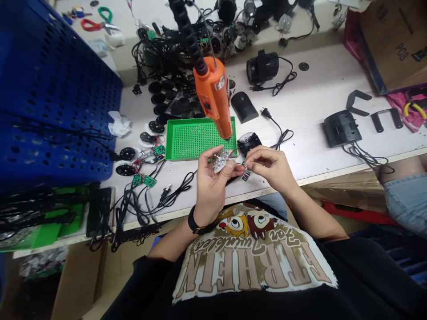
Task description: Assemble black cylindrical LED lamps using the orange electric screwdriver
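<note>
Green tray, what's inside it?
Lots of tiny shiny screws lie scattered over the holes of the green tray. The orange electric screwdriver hangs over its far side, so whatever lies under it can't be seen.

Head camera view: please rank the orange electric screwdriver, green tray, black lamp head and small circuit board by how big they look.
1. Green tray and orange electric screwdriver: too alike to rank, and the screwdriver hangs nearer the camera.
2. Black lamp head.
3. Small circuit board.
</note>
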Available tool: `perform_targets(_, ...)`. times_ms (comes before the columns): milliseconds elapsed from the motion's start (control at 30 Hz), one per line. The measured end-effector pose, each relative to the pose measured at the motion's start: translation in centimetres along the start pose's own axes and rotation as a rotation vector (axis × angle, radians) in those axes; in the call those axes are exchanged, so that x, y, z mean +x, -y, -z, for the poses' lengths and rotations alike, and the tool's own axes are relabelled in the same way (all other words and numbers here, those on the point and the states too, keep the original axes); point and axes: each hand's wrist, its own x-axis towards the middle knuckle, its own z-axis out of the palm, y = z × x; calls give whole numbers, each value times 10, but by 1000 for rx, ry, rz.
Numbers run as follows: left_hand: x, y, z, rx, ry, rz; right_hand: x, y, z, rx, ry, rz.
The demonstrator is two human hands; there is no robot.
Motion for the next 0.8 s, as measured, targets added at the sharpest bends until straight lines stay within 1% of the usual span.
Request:
perform_targets(200,2,1,3,-78,11,67,1,-5,-1,129,17,-99)
perform_targets(400,3,3,7,-91,-14,123,0,-9,0,165,23,-151)
perform_targets(600,5,4,8,-132,-46,159,-6,-9,2,121,-3,-70)
perform_targets(700,5,4,7,-132,-44,159,-9,-7,1,62,-14,-22)
perform_targets(800,5,3,7,-123,-27,187,-10,-7,0,13,-34,-13)
